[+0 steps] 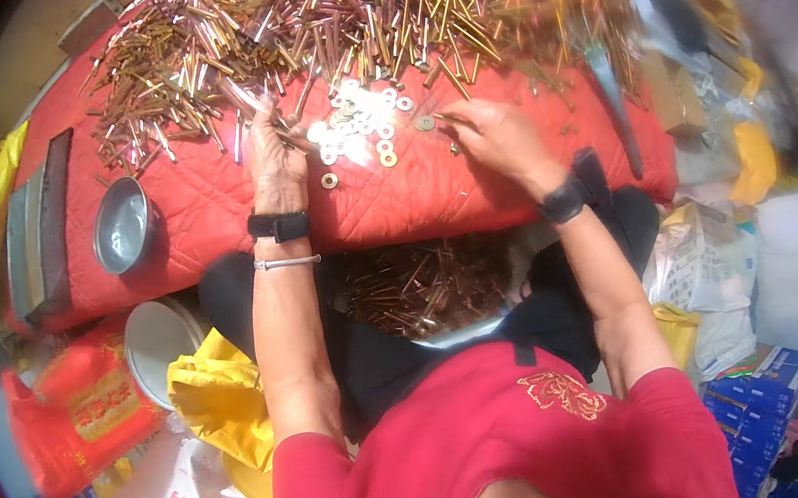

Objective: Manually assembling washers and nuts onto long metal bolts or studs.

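A scatter of flat round washers (357, 118) lies on the red quilted cloth (373, 207) between my two hands. My left hand (276, 159) is at the left edge of the washers, fingers curled around several thin metal rods (243, 98) that stick out of it. On the other side, my right hand (501, 140) is closed in a pinch, thumb and fingertips together. Right beside those fingertips is a single darker washer (425, 124); whether they grip it or a small rod, I cannot tell. Behind both hands rises a large heap of copper and gold coloured metal rods (338, 15).
A metal bowl (122, 225) sits on the cloth at the left. More rods (430, 290) lie below the cloth's front edge, between my legs. Yellow cloth (221, 388), a red bag (88, 411) and blue boxes (763, 413) crowd the sides.
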A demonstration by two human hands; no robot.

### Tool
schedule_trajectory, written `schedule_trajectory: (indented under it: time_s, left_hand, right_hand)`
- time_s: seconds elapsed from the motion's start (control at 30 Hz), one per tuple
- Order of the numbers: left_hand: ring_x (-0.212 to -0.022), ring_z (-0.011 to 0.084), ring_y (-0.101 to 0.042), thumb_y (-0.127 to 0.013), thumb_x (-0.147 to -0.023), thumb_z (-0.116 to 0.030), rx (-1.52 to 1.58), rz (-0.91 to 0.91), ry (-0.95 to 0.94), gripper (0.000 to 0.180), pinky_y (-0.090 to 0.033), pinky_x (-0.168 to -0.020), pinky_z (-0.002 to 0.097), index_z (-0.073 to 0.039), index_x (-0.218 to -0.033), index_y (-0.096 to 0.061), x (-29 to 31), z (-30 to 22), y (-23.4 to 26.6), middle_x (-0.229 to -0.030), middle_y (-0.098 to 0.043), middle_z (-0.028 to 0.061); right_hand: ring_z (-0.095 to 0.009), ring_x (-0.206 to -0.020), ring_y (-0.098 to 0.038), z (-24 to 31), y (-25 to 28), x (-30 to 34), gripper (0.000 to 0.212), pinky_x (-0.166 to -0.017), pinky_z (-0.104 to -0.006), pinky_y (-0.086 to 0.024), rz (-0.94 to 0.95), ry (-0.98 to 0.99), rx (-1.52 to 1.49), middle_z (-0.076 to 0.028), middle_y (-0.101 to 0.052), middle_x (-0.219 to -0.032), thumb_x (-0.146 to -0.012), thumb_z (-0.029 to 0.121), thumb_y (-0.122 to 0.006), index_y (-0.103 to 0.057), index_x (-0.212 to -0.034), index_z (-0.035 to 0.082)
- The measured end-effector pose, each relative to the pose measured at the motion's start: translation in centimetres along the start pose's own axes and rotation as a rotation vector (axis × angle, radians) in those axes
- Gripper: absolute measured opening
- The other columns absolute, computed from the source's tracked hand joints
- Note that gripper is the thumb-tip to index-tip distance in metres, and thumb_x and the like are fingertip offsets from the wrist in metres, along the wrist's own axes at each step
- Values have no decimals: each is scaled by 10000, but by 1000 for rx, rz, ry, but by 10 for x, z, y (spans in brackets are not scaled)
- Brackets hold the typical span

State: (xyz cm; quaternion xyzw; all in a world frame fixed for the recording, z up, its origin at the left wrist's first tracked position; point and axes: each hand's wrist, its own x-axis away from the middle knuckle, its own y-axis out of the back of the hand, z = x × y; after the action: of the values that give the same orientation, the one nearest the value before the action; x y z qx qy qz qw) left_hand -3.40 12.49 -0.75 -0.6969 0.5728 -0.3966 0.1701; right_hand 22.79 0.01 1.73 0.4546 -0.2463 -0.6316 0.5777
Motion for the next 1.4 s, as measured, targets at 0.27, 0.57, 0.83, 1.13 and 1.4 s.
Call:
schedule_trajectory:
  time_s: [0.27,0.57,0.83,1.13,1.4]
  left_hand:
    - [-703,210,-633,-587,-903,-117,296,114,399,154,-564,-671,327,24,-966,-588,17,22,19,-855,-644,123]
    - [-809,247,-653,-628,-871,-77,340,248,422,89,-569,-788,429,6,-895,-606,34,18,13,-891,-660,152]
    - [-900,276,-645,-639,-866,-89,287,198,375,145,-554,-831,441,6,-964,-589,39,30,6,-1002,-643,179]
    - [-931,298,-653,-578,-868,-13,222,285,281,206,-564,-817,448,60,-1059,-556,59,29,-7,-988,-651,173]
    - [-944,289,-656,-584,-881,-29,169,262,251,213,-568,-833,443,65,-1072,-563,60,37,-8,-1007,-652,179]
  right_hand:
    - [-319,-780,-640,-8,-12,-9,139,-672,-416,-512,13,80,12,-110,-657,-820,-848,198,-591,-671,-938,127]
    - [-352,-714,-636,8,-10,-17,138,-627,-444,-512,108,31,362,-170,-637,-735,-805,105,-541,-669,-847,76]
    - [-316,-828,-677,29,7,-91,222,-705,-413,-539,686,-160,506,-177,-684,-885,-744,115,-551,-704,-884,35]
    - [-219,-821,-672,3,0,-20,188,-696,-335,-527,242,-189,-266,-104,-686,-878,-873,104,-520,-636,-1015,62]
    - [-34,-656,-520,69,-18,4,186,-589,-205,-432,-69,-183,-749,36,-586,-738,-883,69,-582,-648,-1056,56]
